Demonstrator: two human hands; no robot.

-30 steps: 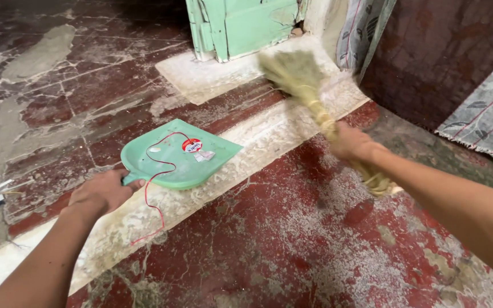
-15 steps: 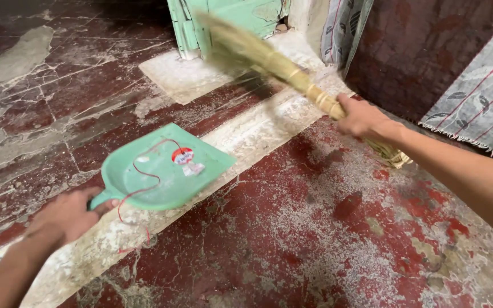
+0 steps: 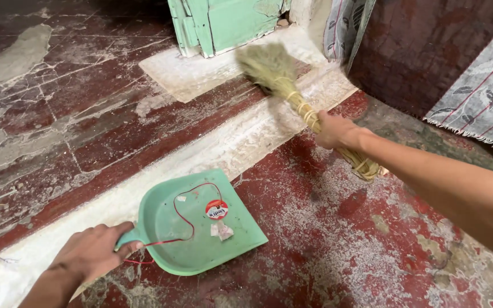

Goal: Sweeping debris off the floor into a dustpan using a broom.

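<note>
floor [image 3: 338, 239]: red, dusty, cracked | dustpan [image 3: 201, 228]: green, flat on floor below the white step | broom [image 3: 292, 91]: straw, tilted over step | my left hand [image 3: 89, 254]: fingers wrapped round dustpan handle | my right hand [image 3: 335, 131]: squeezing broom

A smooth, matt mint-green plastic dustpan [image 3: 201, 234] lies on worn, rough red-painted cement floor [image 3: 326, 245]; a bound dry-straw hand broom [image 3: 292, 91] brushes a chalky, flaking pale stone step [image 3: 241, 142].

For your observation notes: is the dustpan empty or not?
Not empty: the green dustpan holds a red string and paper scraps.
</note>
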